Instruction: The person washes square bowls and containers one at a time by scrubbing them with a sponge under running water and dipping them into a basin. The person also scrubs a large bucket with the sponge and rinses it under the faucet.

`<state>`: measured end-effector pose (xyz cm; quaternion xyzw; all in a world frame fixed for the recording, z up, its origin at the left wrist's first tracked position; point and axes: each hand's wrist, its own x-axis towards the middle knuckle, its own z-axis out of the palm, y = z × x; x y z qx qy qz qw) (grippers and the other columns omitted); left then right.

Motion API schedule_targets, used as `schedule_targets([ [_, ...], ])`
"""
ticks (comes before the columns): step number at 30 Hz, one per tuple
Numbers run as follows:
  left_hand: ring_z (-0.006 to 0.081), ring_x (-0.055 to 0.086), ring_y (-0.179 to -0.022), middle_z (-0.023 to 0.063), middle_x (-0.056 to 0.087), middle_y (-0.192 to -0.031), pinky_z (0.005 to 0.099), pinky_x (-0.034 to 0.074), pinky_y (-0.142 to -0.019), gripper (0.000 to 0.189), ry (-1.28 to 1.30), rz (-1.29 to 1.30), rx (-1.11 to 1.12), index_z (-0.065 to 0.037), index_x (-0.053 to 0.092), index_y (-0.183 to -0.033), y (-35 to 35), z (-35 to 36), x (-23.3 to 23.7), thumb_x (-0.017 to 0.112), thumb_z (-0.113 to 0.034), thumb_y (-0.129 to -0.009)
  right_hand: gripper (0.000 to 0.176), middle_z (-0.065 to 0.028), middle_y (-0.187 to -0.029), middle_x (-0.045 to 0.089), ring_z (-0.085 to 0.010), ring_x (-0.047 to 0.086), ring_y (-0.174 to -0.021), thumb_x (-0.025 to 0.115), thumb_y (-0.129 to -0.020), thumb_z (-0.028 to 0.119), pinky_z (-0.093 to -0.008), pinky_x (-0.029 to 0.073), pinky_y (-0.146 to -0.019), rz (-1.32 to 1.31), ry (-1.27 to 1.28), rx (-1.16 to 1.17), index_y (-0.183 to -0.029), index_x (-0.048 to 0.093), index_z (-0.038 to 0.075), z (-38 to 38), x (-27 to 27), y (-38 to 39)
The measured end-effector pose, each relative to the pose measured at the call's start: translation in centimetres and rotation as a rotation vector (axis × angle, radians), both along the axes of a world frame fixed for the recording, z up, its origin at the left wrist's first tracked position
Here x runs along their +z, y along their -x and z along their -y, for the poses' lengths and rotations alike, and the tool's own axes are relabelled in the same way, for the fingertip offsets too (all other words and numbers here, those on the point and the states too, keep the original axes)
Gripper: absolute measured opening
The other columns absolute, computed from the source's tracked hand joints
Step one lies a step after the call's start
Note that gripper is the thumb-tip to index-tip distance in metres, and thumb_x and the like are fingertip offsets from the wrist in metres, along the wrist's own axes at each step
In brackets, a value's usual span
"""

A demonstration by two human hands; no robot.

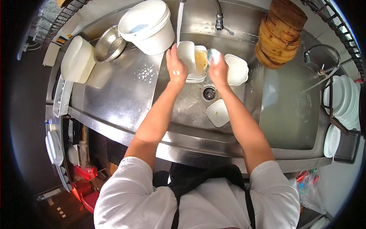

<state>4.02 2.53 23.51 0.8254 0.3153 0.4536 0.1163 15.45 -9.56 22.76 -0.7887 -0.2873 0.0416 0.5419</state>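
Note:
My left hand (176,68) is wet, its fingers stretched out against the left side of a white dish (186,53) under running water (180,23). My right hand (219,71), slightly blurred, is closed round a white and teal cloth or sponge (214,56). Between the hands, a white dish with orange-brown residue (201,60) rests on a stack of similar dishes (196,78). More white dishes (237,70) sit just right of my right hand. One white dish (218,113) lies near the drain (209,93).
White buckets (154,38), a metal bowl (109,45) and a cream tub (77,60) stand on the left counter. Stacked wooden steamers (277,36) are at the back right, beside a water-filled basin (289,110). White plates (345,99) stand in a rack at far right.

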Motion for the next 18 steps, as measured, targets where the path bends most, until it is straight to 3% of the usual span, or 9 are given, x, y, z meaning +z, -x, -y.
schedule_targets([
  [2,0.0454,0.057,-0.103,0.0289,0.060,-0.109,0.0468,0.045,-0.092,0.053,0.319,0.009,-0.005,-0.004,0.045,-0.134,0.5,2.5,2.3,0.044,0.003,-0.081,0.042,-0.0261,-0.111,0.062,-0.0436,0.059,-0.104,0.056,-0.088,0.015,-0.0503,0.047,-0.088,0.056,-0.137,0.158,-0.130,0.051,0.013,-2.8,2.0,1.6],
  [4,0.0447,0.060,-0.102,0.0285,0.062,-0.111,0.0463,0.046,-0.091,0.048,0.651,-0.079,0.136,-0.003,0.047,-0.133,0.4,4.5,4.2,0.042,-0.002,-0.085,0.046,-0.0231,-0.134,0.049,-0.0410,0.042,-0.128,0.055,-0.087,0.017,-0.0560,0.032,-0.105,0.374,0.113,0.235,-0.133,0.049,0.015,-5.6,-2.9,3.5],
  [6,0.0408,0.065,-0.097,0.0260,0.066,-0.102,0.0433,0.050,-0.086,0.047,0.590,-0.027,0.211,-0.006,0.052,-0.131,2.0,3.3,3.2,0.048,-0.005,-0.084,0.047,-0.0207,-0.149,0.032,-0.0386,0.022,-0.141,0.052,-0.088,0.017,-0.0602,0.014,-0.112,0.047,0.035,0.582,-0.135,0.048,0.016,-3.4,-4.3,6.1],
  [7,0.0393,0.065,-0.098,0.0256,0.066,-0.103,0.0424,0.050,-0.086,0.049,0.636,-0.021,0.187,-0.006,0.052,-0.131,3.7,2.7,2.7,0.049,-0.004,-0.083,0.052,-0.0254,-0.149,0.029,-0.0400,0.021,-0.141,0.051,-0.086,0.014,-0.0640,0.014,-0.110,0.304,0.321,0.894,-0.138,0.044,0.016,-0.5,-3.6,5.2],
  [10,0.0377,0.063,-0.104,0.0223,0.065,-0.111,0.0419,0.050,-0.089,0.046,0.711,-0.175,0.158,-0.007,0.053,-0.131,4.7,6.3,2.5,0.048,-0.003,-0.086,0.045,-0.0239,-0.149,0.030,-0.0428,0.023,-0.140,0.052,-0.085,0.013,-0.0669,0.015,-0.108,0.562,0.457,0.480,-0.130,0.051,0.015,0.3,-4.0,4.8],
  [13,0.0408,0.063,-0.099,0.0238,0.066,-0.104,0.0453,0.049,-0.088,0.040,0.603,-0.065,0.210,-0.008,0.057,-0.126,3.2,6.3,1.5,0.051,-0.007,-0.086,0.036,-0.0256,-0.142,0.039,-0.0423,0.026,-0.138,0.058,-0.082,0.014,-0.0654,0.019,-0.108,0.060,0.386,0.844,-0.118,0.059,0.012,1.2,-2.3,5.7],
  [14,0.0381,0.064,-0.100,0.0225,0.067,-0.104,0.0443,0.049,-0.088,0.035,0.662,0.001,0.199,-0.006,0.058,-0.123,3.7,5.8,2.2,0.050,-0.008,-0.089,0.031,-0.0248,-0.137,0.046,-0.0398,0.024,-0.140,0.057,-0.082,0.011,-0.0622,0.022,-0.110,0.125,0.413,0.907,-0.112,0.064,0.010,2.6,-1.8,6.2],
  [16,0.0298,0.067,-0.096,0.0190,0.068,-0.106,0.0382,0.051,-0.085,0.031,0.723,-0.038,0.124,-0.003,0.059,-0.122,5.3,5.1,1.8,0.051,-0.009,-0.093,0.027,-0.0237,-0.131,0.051,-0.0363,0.031,-0.137,0.057,-0.083,0.011,-0.0621,0.026,-0.108,0.056,0.335,0.682,-0.109,0.066,0.011,4.9,-1.7,4.3],
  [18,0.0200,0.066,-0.092,0.0113,0.069,-0.106,0.0339,0.051,-0.083,0.030,0.927,-0.042,-0.070,0.000,0.056,-0.123,5.9,4.9,0.0,0.049,-0.009,-0.095,0.024,-0.0203,-0.125,0.057,-0.0296,0.043,-0.130,0.060,-0.083,0.011,-0.0530,0.037,-0.105,0.785,0.273,0.481,-0.105,0.067,0.011,7.1,0.8,0.9],
])
